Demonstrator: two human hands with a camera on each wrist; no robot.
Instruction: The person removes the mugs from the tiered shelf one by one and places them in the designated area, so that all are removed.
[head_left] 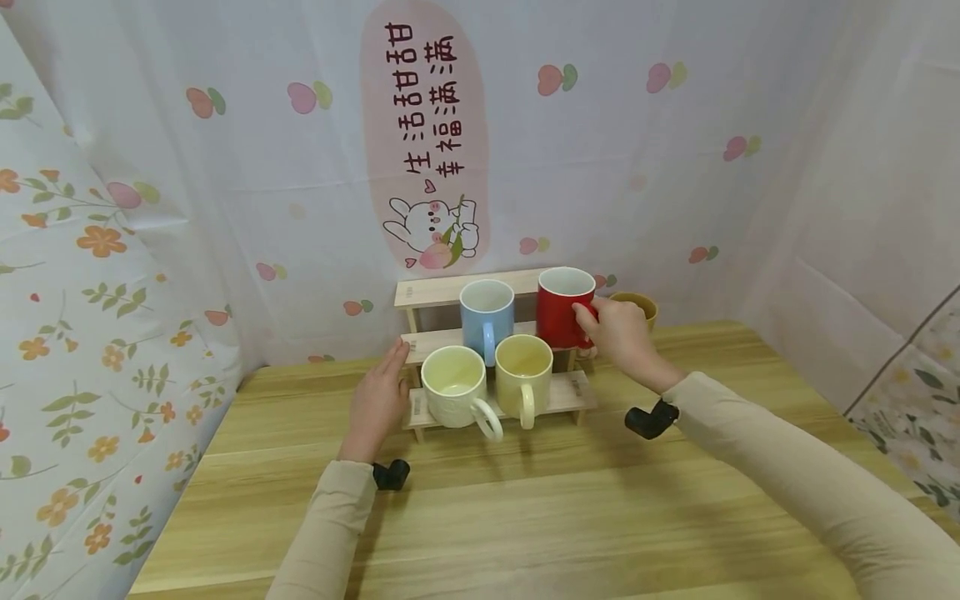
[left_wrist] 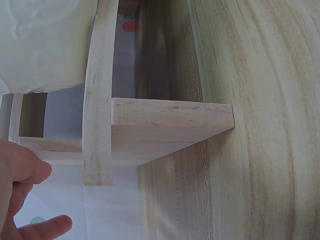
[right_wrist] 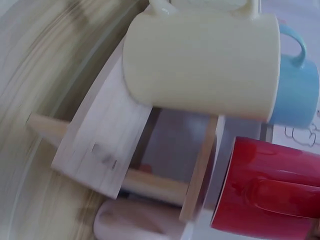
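Note:
A red mug (head_left: 558,312) is at the right end of the middle board of a three-tier wooden rack (head_left: 576,385). My right hand (head_left: 624,340) grips the mug by its handle; whether its base touches the board I cannot tell. My left hand (head_left: 377,407) rests at the left end of the middle board, with fingers extended. A light blue mug (head_left: 477,325) stands on that board. On the lowest board are a cream mug (head_left: 446,396) and a pale yellow mug (head_left: 513,392), their handles toward me. The right wrist view shows the red mug (right_wrist: 270,170) tipped by the camera's angle.
Behind the rack's right side stands a mustard-yellow mug (head_left: 643,307), mostly hidden by my right hand. The rack's top board (head_left: 431,290) is against a printed cloth backdrop (head_left: 300,208). A wood-grain table (head_left: 480,533) stretches in front.

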